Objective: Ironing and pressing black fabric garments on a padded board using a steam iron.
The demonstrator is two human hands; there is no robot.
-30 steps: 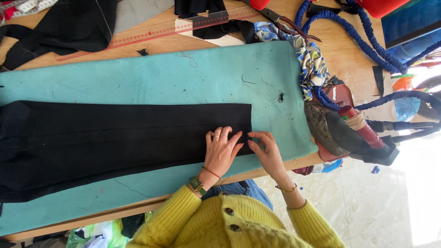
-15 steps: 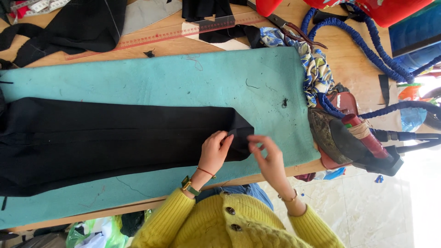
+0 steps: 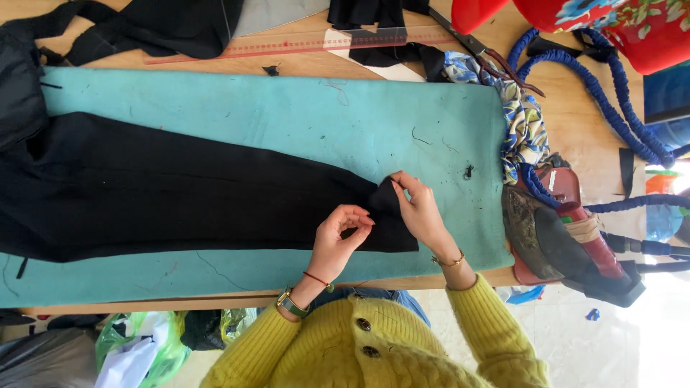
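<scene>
Black garment [image 3: 180, 190] running off the left edge, its end corner covered by the right hand's fingers [image 3: 406, 188], red container [image 3: 611, 29] cropped at top, worktop [image 3: 575, 115] edges out of frame

Count: 2 hands, left hand [image 3: 338, 241] and right hand [image 3: 420, 212], both on 1 long black garment [image 3: 180, 190] over 1 teal pad [image 3: 287, 122]. Also 1 clear ruler [image 3: 302, 43], 1 pair of scissors [image 3: 481, 50], 1 blue coiled cord [image 3: 604, 93]. Wrists: 1 watch [image 3: 291, 303], 1 gold bracelet [image 3: 449, 262].

Both hands — left hand [image 3: 338, 241], right hand [image 3: 419, 210] — on black fabric [image 3: 180, 194]
</scene>
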